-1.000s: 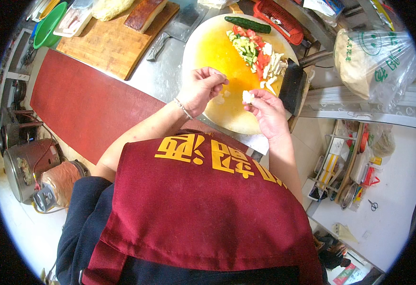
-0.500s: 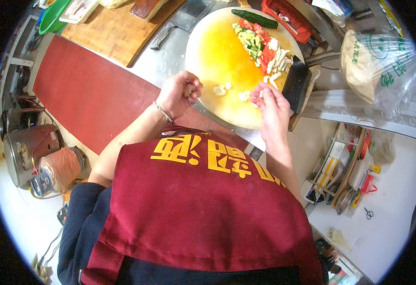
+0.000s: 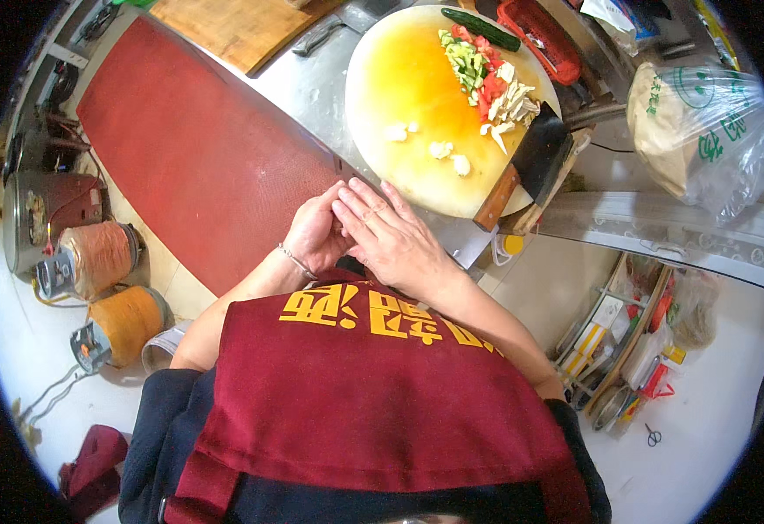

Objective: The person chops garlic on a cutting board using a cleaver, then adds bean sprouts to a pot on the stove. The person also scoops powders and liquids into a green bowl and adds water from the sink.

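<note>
Plainly, the person's two hands are together, well short of the round chopping board's (image 3: 399, 83) near-left edge and close to the apron (image 3: 382, 393). The right hand (image 3: 395, 234) lies nearly flat, its fingers straight and reaching across the fingertips of the left hand (image 3: 314, 234). The left hand is partly covered, so how far its fingers curl, and whether anything sits between the palms, cannot be told. A bracelet (image 3: 295, 261) circles the left wrist.

On the board, which stands on the metal counter (image 3: 328, 94), small white pieces (image 3: 440, 150) lie loose toward the near edge, two groups of them and a single lump, apart from the hands. Along the right half runs a band of chopped food: green bits (image 3: 463, 68), red chunks (image 3: 490, 89) and pale strips (image 3: 515, 105), touching one another. A whole cucumber (image 3: 481, 30) rests at the far edge. A dark-bladed cleaver (image 3: 543, 150) lies at the right edge, its wooden handle slanting to the near-right edge.

Beyond that far-right edge sits a red basket (image 3: 539, 42). A rectangular wooden board (image 3: 242, 31) lies to the left, beyond a red mat (image 3: 190, 166).
</note>
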Demonstrator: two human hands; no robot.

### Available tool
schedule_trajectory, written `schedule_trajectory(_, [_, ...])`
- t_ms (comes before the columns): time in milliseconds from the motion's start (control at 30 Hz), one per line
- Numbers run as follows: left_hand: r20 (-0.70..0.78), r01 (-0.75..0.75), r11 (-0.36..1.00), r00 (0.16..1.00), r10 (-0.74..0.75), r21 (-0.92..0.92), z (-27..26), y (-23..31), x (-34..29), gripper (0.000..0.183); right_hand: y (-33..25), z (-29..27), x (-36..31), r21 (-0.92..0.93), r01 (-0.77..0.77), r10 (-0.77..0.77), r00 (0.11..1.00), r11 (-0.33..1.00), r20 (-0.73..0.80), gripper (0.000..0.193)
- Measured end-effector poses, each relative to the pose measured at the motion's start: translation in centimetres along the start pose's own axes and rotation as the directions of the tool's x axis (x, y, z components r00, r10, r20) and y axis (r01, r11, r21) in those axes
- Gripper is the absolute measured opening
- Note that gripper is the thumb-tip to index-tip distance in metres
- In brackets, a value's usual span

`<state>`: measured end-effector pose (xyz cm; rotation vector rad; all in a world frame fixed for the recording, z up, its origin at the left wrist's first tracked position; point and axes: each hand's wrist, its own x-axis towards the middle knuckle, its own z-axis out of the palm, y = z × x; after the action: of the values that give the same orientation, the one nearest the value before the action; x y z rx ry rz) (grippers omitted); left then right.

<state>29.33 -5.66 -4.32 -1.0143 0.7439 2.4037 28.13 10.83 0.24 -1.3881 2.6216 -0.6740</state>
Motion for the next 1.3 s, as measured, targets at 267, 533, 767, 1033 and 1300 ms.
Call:
schedule_trajectory(267, [0.003, -0.344, 0.931, 0.938, 0.347, -0.121, -13.9, 1.5, -8.4, 0.026, -5.7, 2.3, -3.7, 0.174, -0.082, 0.123, 0.964, 0.981, -0.237, 0.010])
schedule_trajectory(533, [-0.665, -0.522, 0.850, 0.660, 0.350, -0.071, -46.3, -14.0, -26.1, 0.014, -13.4, 10.5, -6.2, 0.493, -0.316, 0.369, 0.929, 0.811, -0.012, 0.009])
schedule_trajectory(767, [-0.997, -0.848, 0.526, -0.071, 0.023, 0.072, -75.4, -39.6, -48.8, 0.031, -19.0, 13.4, -5.0, 0.407, -0.300, 0.224, 0.948, 0.863, 0.225, 0.016])
schedule_trajectory(1033, [-0.998, -0.808, 0.588, -0.004, 0.065, 0.041, -78.6, -35.9, -56.0, 0.048, -17.8, 10.0, -4.9, 0.242, -0.261, 0.284, 0.957, 0.935, -0.066, 0.019])
schedule_trajectory(1300, [-0.989, -0.452, 0.881, 0.033, -0.144, -0.143, -77.9, -27.4, -46.6, 0.074, -2.5, 2.7, -8.7, -0.088, -0.814, 0.615, 0.499, 0.573, -0.610, 0.040])
